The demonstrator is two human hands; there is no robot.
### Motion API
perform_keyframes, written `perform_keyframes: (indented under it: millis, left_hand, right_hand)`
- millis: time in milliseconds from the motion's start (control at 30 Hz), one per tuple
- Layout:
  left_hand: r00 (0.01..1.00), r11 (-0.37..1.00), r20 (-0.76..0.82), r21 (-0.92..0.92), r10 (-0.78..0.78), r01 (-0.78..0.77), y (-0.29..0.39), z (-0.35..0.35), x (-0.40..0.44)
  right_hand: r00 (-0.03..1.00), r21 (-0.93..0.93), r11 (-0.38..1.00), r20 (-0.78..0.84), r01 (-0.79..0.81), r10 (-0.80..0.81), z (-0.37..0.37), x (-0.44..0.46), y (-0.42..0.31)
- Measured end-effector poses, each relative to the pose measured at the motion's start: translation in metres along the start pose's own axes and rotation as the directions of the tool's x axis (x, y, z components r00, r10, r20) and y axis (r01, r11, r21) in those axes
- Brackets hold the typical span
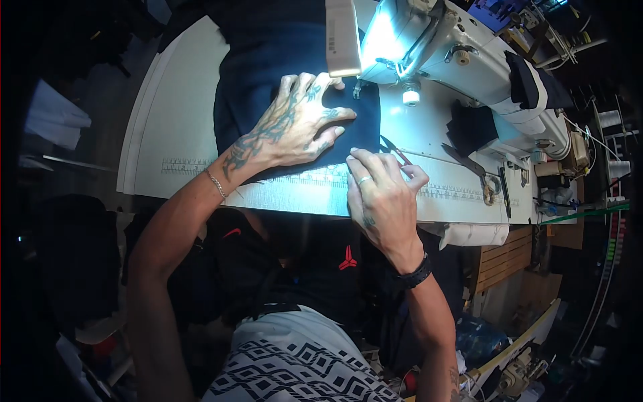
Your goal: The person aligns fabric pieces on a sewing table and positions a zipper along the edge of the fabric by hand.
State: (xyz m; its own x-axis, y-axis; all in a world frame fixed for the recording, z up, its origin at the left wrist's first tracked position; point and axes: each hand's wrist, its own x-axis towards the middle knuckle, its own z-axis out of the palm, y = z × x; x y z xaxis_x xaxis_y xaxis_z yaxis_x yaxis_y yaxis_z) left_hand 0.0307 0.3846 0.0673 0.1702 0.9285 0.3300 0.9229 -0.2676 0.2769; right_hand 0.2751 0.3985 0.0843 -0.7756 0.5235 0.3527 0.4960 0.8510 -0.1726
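Dark navy fabric (pixel 244 87) lies across the white sewing table, under the lit sewing machine's presser foot (pixel 357 89). My left hand (pixel 295 124) rests flat on the cloth with spread fingers, left of the foot. Beside the fabric's near right corner, my right hand (pixel 385 194) has curled fingers. A slim pair of pointed thread snips (pixel 394 146) sticks out between its fingers, with the rest hidden by the hand. Frayed threads show along the cloth's near edge, by the printed ruler (pixel 295 178).
The sewing machine (pixel 462 60) stands at the right, a white box-shaped device (pixel 343 40) beside its head. Large scissors (pixel 472 167) and a dark thin tool (pixel 505 193) lie on the right of the table (pixel 161 127). Thread spools (pixel 609 119) stand at far right.
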Motion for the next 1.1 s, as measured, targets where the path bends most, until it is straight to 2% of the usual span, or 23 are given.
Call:
perform_keyframes:
  millis: [200,467,767,900,967,1000,1033,1100]
  left_hand:
    - [0.996,0.995,-0.017,-0.044,0.084,-0.085,0.013,-0.003,-0.021]
    - [0.994,0.991,-0.024,-0.085,0.104,-0.106,0.01,0.0,-0.025]
    - [0.994,0.994,-0.035,-0.05,0.1,-0.102,-0.004,0.002,-0.008]
    - [0.998,0.994,0.008,-0.089,0.06,-0.059,-0.012,0.007,-0.002]
    - [0.999,0.998,-0.001,-0.031,0.046,-0.046,-0.012,0.009,-0.003]
    - [0.997,0.999,0.074,-0.04,0.019,-0.016,-0.008,0.002,-0.001]
    - [0.997,0.999,0.071,-0.04,0.02,-0.018,-0.01,0.003,-0.001]
    - [0.994,0.989,0.004,-0.097,0.112,-0.111,-0.015,0.006,0.001]
  right_hand:
    - [0.999,0.0,1.0,0.025,-0.023,0.023,-0.005,-0.005,-0.007]
    - [0.999,-0.016,1.0,0.03,-0.018,0.018,-0.005,-0.008,-0.007]
    - [1.0,-0.008,1.0,0.029,-0.005,0.005,0.002,0.013,0.008]
    - [0.999,-0.006,1.0,0.022,0.024,-0.024,0.003,0.022,0.014]
    - [0.998,0.003,1.0,0.062,0.026,-0.026,0.001,0.023,0.015]
    - [0.997,0.002,1.0,0.065,0.029,-0.029,0.0,0.022,0.015]
    - [0.998,0.004,1.0,0.058,0.023,-0.023,-0.001,0.022,0.014]
    - [0.998,0.005,1.0,0.053,0.02,-0.021,-0.002,0.02,0.012]
